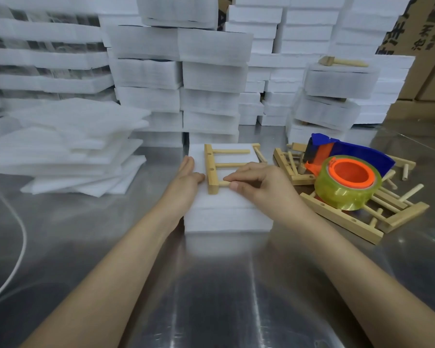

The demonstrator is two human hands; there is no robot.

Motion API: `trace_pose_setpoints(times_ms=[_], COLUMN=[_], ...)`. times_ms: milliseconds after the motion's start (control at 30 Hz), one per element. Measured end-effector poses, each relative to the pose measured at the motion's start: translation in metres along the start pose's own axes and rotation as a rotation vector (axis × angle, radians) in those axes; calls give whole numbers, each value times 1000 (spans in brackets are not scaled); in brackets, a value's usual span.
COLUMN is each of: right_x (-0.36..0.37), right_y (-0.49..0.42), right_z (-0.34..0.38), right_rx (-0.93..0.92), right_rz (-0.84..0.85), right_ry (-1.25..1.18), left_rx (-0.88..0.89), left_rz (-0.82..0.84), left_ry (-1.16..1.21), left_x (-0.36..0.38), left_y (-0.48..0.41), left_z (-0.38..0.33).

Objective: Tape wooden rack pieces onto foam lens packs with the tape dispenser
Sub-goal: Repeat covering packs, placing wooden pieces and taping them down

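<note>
A white foam lens pack (226, 212) lies on the steel table in front of me. On its top rests a wooden rack piece (212, 169), a bar with three dowels. A second small piece (259, 152) lies at the pack's far right corner. My left hand (189, 174) lies flat along the pack's left side, its thumb against the bar. My right hand (259, 182) pinches the nearest dowel between thumb and forefinger. The tape dispenser (347, 169), blue and orange with a yellowish clear roll, sits to the right on loose rack pieces.
Loose wooden rack pieces (342, 217) are piled at the right under the dispenser. Stacks of foam packs (181, 71) wall the back. Flat foam sheets (68, 146) are heaped at the left. A white cable (18, 247) curves at the left. Cardboard boxes (427, 46) stand far right.
</note>
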State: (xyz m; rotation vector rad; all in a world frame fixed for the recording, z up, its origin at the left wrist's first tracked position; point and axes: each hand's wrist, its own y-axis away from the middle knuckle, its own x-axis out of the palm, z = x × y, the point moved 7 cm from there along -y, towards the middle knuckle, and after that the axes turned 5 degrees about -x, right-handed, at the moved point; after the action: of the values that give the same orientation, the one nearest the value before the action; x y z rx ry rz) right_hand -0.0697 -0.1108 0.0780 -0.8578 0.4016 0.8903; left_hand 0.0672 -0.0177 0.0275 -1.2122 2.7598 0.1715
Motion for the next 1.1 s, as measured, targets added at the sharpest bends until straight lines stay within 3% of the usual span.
trace_pose_setpoints(times_ms=[467, 567, 633, 700, 767, 867, 1000, 1100], right_x=[-5, -63, -114, -152, -172, -177, -160, -157], right_y=[2, 8, 24, 45, 62, 77, 79, 81], right_z=[4, -8, -25, -49, -79, -115, -135, -143], right_rx=[53, 124, 226, 417, 665, 959, 1099, 1132], right_rz=[-8, -335, -591, -718, -691, -528, -290, -306], right_ry=[-56, -58, 160, 439, 544, 474, 278, 150], left_rx=[-110, -134, -184, -251, -247, -204, -178, -163], left_rz=[20, 37, 28, 45, 44, 2, 51, 96], left_ry=[93, 103, 147, 215, 285, 362, 449, 486], left_x=[1, -2, -7, -9, -11, -14, -4, 4], left_y=[-5, -5, -4, -5, -7, -10, -10, -7], left_z=[11, 12, 14, 18, 20, 22, 21, 19])
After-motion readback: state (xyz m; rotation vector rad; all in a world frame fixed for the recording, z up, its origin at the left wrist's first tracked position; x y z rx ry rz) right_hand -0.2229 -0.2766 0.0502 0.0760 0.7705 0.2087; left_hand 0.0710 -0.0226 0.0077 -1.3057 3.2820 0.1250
